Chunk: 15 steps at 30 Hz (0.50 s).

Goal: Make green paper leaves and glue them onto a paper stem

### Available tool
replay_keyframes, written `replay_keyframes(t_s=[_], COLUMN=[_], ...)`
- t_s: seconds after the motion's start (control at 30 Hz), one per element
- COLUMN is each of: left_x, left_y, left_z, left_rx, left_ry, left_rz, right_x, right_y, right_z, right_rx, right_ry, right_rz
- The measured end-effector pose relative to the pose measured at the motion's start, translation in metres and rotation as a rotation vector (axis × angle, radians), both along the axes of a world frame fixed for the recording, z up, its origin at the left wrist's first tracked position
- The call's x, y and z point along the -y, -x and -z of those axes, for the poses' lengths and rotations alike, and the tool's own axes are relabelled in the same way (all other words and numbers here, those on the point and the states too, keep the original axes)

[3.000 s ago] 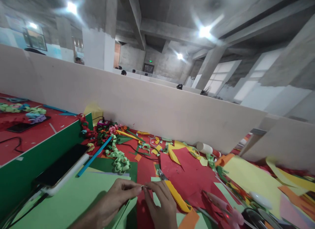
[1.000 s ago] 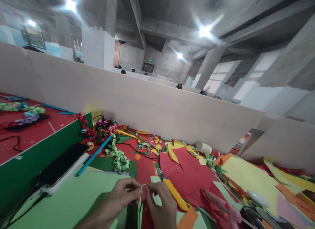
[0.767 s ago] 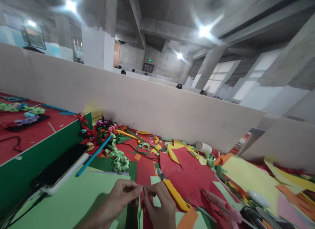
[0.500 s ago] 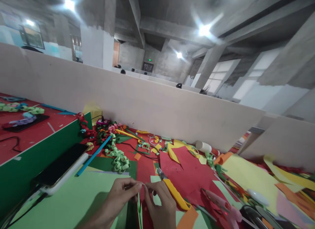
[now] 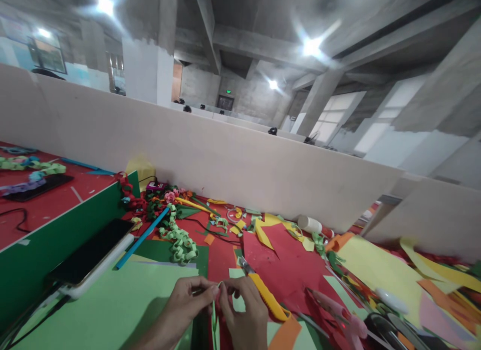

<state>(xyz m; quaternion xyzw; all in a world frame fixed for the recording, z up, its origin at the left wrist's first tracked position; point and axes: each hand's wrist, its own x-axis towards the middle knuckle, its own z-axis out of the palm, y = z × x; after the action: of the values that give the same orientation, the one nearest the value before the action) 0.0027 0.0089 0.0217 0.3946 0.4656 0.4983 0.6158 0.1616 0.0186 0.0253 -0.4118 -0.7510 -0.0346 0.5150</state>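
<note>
A thin light green paper strip (image 5: 214, 324) hangs down between my hands at the bottom middle. My left hand (image 5: 193, 297) pinches its upper end between thumb and forefinger. From the other side my right hand (image 5: 244, 307) is closed on the same end, and the fingertips of both hands almost meet. A small bend of the strip shows above the fingertips; the rest of the grip is hidden. Just right of my right hand lies a yellow utility knife (image 5: 268, 297) with its blade pointing away. Under my left forearm is a large light green paper sheet (image 5: 101, 310).
A light green paper chain (image 5: 182, 242) lies ahead, beside a blue stick (image 5: 145, 237). A phone (image 5: 92, 252) rests at left by a green divider (image 5: 45, 244). Red paper (image 5: 285, 254), a pink glue gun (image 5: 340, 317) and scissors handles (image 5: 391, 330) are at right. A white partition (image 5: 225, 154) stands behind.
Both hands stay together at nearly the same spot, with the fingertips shifted very slightly. A little more of the strip's bent end shows between them.
</note>
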Motion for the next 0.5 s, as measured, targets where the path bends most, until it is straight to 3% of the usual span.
replay_keyframes(t_s=[0.33,0.5], left_x=[-0.0026,-0.0035], left_y=[-0.0032,-0.0018], left_z=[0.0049,0.0083], left_rx=[0.038,0.061], left_ry=[-0.05,-0.056], left_rz=[0.036,-0.016], right_x=[-0.0025,-0.0028], right_y=[-0.0001,-0.0029], right_z=[0.0045,0.0044], right_rx=[0.007,0.036], right_ry=[-0.037,-0.033], right_rz=[0.022,-0.001])
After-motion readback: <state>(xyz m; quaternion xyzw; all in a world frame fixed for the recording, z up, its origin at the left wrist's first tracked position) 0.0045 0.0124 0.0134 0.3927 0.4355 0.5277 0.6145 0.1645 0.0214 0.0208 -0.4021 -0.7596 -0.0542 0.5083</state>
